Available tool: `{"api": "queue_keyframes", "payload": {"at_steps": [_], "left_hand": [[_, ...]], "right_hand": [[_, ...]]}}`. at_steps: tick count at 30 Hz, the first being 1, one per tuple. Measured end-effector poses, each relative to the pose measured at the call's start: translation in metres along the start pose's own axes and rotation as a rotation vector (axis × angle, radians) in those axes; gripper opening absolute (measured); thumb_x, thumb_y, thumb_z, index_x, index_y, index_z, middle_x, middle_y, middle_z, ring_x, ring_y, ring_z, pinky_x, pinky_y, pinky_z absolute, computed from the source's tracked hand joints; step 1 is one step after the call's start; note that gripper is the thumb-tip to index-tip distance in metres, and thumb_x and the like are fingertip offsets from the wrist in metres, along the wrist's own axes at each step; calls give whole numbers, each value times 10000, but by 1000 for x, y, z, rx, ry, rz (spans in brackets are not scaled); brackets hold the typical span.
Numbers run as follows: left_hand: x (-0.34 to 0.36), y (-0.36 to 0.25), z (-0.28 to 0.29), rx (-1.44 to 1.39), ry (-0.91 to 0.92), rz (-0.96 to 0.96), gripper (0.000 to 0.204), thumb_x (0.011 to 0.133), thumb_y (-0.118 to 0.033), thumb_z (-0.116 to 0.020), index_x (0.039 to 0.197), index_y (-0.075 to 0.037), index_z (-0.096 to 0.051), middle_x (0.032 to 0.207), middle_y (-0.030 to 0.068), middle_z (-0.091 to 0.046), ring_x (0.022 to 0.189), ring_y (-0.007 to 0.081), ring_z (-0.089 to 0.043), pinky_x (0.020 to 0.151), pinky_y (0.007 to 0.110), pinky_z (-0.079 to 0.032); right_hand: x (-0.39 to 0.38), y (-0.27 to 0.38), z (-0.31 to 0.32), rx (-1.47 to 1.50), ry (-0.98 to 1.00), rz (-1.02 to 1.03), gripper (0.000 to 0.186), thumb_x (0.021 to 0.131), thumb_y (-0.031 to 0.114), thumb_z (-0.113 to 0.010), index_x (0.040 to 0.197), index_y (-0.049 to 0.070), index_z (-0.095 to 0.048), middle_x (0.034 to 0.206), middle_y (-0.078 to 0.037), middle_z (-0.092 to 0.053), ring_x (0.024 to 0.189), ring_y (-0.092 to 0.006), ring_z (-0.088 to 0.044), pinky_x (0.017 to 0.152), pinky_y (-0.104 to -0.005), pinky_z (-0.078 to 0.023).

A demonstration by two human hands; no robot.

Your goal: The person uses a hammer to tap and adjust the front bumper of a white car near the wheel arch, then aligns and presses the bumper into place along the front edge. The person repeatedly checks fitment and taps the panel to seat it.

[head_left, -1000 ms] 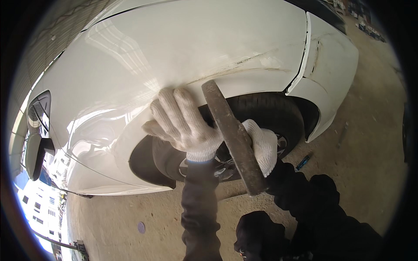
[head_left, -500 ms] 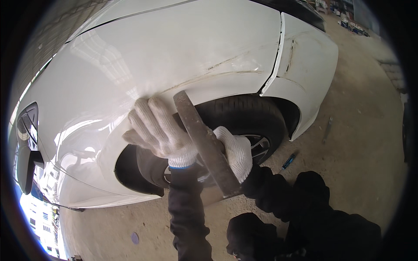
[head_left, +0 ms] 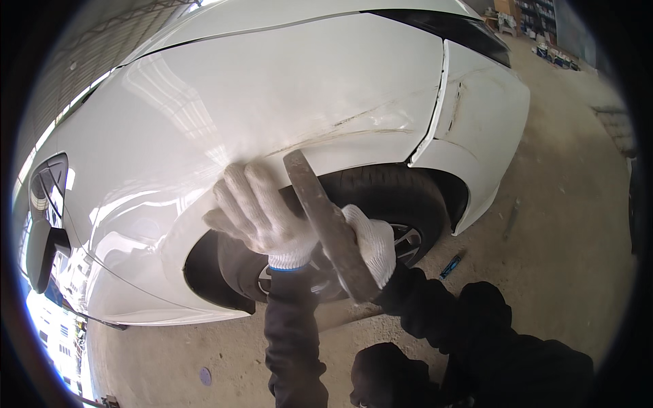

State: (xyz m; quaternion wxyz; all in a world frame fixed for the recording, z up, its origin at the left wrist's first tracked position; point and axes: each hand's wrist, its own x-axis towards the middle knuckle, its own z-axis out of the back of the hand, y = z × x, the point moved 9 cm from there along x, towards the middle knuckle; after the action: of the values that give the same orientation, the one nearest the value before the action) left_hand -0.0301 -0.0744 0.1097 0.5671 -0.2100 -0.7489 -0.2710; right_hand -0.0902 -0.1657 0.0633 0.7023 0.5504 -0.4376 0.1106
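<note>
My left hand (head_left: pixel 262 214), in a white knitted glove, lies with fingers stretched out against the white car's rear fender (head_left: pixel 292 81), at the edge of the wheel arch. My right hand (head_left: pixel 374 246), gloved likewise, is wrapped round a long flat grey metal bar (head_left: pixel 328 221). That bar slants across the wheel opening, its far end close to the fender's lip. Brownish scratches (head_left: pixel 347 134) and a shallow crease mark the panel above the arch. Behind both hands sits the black tyre (head_left: pixel 401 194), partly hidden by them. The right fingertips are behind the bar.
A scratched white bumper (head_left: pixel 486 129) stands out at the right, with a visible gap along the fender. On the dusty floor lie a blue-handled tool (head_left: pixel 450 265), a thin grey tool (head_left: pixel 511 219) and a round purple disc (head_left: pixel 205 376). Stocked shelves (head_left: pixel 537 20) stand far right.
The view has tilted, so the car sits lower in the picture. Both hands and the bar have shifted slightly right and down in the picture; their holds look the same.
</note>
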Motion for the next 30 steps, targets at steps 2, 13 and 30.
{"api": "queue_keyframes", "payload": {"at_steps": [2,13,30], "left_hand": [[-10,7,-8,133,181,39,504,1018,-384,-523,1344,-8,-605,1409,192,-577,1391,357,-466,1215,618,-204],[0,-4,-11,130,261,12,593,983,-432,-561,1397,-8,-544,1436,214,-537,1400,390,-437,1212,619,-173],[-11,-9,-7,0,59,1,688,880,-383,-554,1455,-9,-502,1459,242,-514,1400,432,-432,1217,614,-158]], "right_hand": [[-6,-5,-3,48,-57,10,325,941,350,-685,924,50,-562,665,-132,-621,585,-322,-656,537,-371,-506],[-6,-2,5,98,15,62,324,898,342,-739,874,63,-576,694,-126,-655,589,-300,-672,519,-359,-507],[-6,-19,37,-57,-204,-191,306,717,352,-774,713,76,-642,640,-131,-633,593,-326,-659,518,-381,-497]]}}
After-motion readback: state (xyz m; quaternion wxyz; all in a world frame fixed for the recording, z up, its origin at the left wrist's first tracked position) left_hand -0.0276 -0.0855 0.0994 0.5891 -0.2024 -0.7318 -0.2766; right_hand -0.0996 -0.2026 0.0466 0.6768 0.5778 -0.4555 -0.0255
